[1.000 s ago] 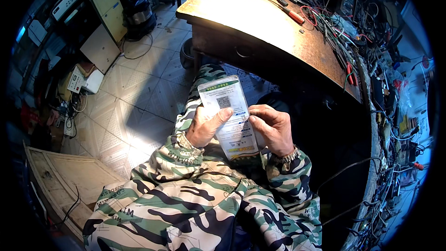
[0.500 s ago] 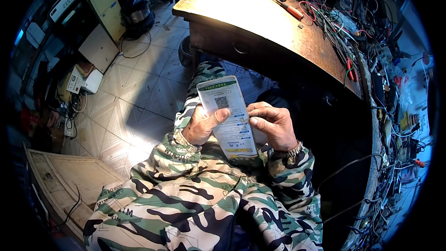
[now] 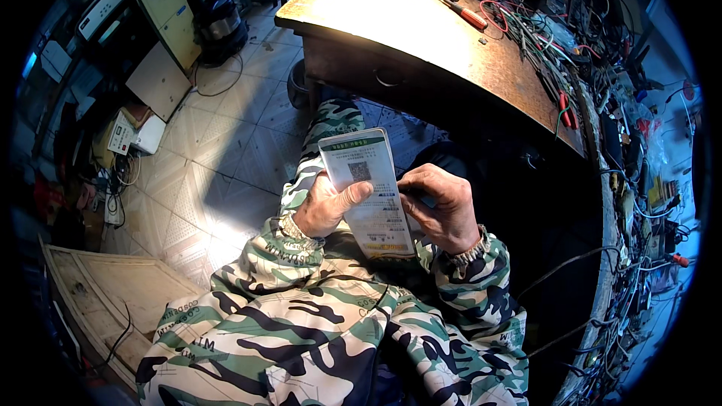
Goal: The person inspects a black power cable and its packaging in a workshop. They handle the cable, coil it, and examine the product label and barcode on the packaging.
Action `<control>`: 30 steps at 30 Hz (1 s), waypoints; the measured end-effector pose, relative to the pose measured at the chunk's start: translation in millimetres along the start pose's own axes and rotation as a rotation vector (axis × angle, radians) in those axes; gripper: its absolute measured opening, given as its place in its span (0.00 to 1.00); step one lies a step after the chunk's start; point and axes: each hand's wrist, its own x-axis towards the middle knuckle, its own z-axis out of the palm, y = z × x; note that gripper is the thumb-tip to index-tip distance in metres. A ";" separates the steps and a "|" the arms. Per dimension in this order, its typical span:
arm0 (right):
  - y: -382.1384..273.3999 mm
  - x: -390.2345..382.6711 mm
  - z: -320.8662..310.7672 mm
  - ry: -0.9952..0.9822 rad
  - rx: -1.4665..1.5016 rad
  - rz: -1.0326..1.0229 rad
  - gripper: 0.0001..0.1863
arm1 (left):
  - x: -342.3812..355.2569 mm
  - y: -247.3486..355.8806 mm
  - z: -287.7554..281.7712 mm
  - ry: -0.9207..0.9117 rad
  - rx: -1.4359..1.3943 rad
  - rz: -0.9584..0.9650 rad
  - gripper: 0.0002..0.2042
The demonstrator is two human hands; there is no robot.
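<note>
My left hand grips a slim, flat printed packet over my lap, its thumb pressed across the front. The packet is pale, with a green band at the top, a square code below it and a yellow strip at the bottom. It stands tilted, longer than it is wide. At the packet's right edge is my right hand, fingers bent and drawn together. Its fingertips are partly hidden, so what they pinch cannot be made out.
Ahead stands a brown wooden desk carrying a red screwdriver and red-handled pliers. Tangled cables run along its right side. A wooden panel is at lower left; a dark pot stands on the tiled floor.
My right hand has turned, its fingers curling further down and inward beside the packet's edge. The packet has tilted slightly, its top dropping a little. My left hand keeps its hold.
</note>
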 end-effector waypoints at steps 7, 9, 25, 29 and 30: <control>-19.0 2.1 -1.2 0.036 -0.162 -0.020 0.13 | -4.0 5.3 5.8 0.015 0.087 -0.001 0.21; -22.9 3.4 2.7 0.114 -0.226 -0.002 0.13 | -4.8 8.4 7.6 0.039 0.082 -0.038 0.22; -22.7 11.6 -1.4 0.018 -0.331 0.002 0.06 | -6.3 12.5 9.6 0.062 0.076 -0.068 0.21; -20.6 8.2 -1.8 0.029 -0.190 0.075 0.04 | -5.0 11.6 10.2 0.049 0.077 -0.052 0.21; -20.7 7.2 -1.9 0.032 -0.161 0.096 0.04 | -4.9 11.2 9.8 0.045 0.081 -0.046 0.21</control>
